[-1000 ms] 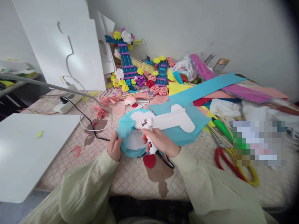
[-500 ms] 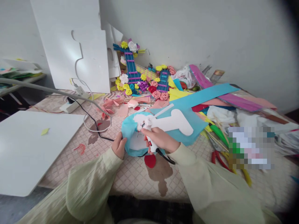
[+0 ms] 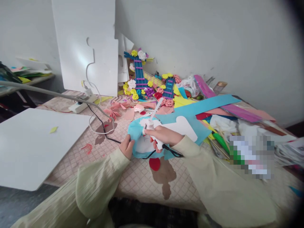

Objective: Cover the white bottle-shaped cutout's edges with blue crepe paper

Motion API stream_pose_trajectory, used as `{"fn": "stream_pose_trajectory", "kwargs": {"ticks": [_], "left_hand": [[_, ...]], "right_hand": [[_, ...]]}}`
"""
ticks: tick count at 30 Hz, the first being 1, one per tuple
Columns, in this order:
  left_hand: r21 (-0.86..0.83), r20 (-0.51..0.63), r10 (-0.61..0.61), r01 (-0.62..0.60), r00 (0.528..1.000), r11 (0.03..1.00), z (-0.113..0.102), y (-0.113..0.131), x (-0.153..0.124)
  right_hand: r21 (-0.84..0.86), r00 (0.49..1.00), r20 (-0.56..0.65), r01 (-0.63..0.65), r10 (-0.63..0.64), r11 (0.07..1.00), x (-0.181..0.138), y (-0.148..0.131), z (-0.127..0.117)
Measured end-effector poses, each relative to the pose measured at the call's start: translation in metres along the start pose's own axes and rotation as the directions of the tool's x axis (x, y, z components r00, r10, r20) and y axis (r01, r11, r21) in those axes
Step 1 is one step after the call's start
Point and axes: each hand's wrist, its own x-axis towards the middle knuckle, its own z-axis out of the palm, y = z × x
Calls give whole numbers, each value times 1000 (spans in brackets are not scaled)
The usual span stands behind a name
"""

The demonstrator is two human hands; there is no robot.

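Note:
My right hand (image 3: 166, 136) is wrapped round a white hot glue gun (image 3: 157, 142), with a glue stick (image 3: 156, 108) sticking out of its back end. Under the gun lies a white guitar-shaped board (image 3: 184, 128), its rounded end edged with folded light-blue crepe paper (image 3: 135, 134). My left hand (image 3: 127, 146) pinches the crepe paper at the left edge of the board. The gun's nozzle is hard to make out behind my right hand. More blue paper spreads under the board's narrow end.
Decorated paper guitars (image 3: 140, 74) lean by the wall. A power strip (image 3: 82, 105) with cables sits at the left, near a white board (image 3: 42, 145). Blue crepe strips (image 3: 209, 105), scissors and a green-handled tool (image 3: 220, 141) lie to the right. A red paper piece (image 3: 154, 164) is in front.
The camera view has shifted, so the scene sits further right on the left side. The glue gun has turned, its glue stick now pointing more steeply up. My left hand keeps its pinch.

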Motion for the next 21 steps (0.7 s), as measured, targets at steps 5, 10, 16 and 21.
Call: {"fn": "stream_pose_trajectory", "kwargs": {"ticks": [5, 10, 16, 21], "left_hand": [[61, -10, 57, -56, 998, 997, -1, 3, 0], [134, 34, 171, -174, 985, 976, -2, 8, -2], [160, 139, 343, -362, 929, 918, 2, 10, -6], [188, 202, 415, -451, 887, 873, 2, 16, -12]], "right_hand": [[77, 1000, -18, -21, 22, 997, -10, -3, -3], [248, 993, -110, 73, -47, 966, -31, 4, -13], [458, 985, -169, 114, -40, 881, -54, 21, -27], [583, 988, -146, 119, -41, 804, -49, 45, -30]]}}
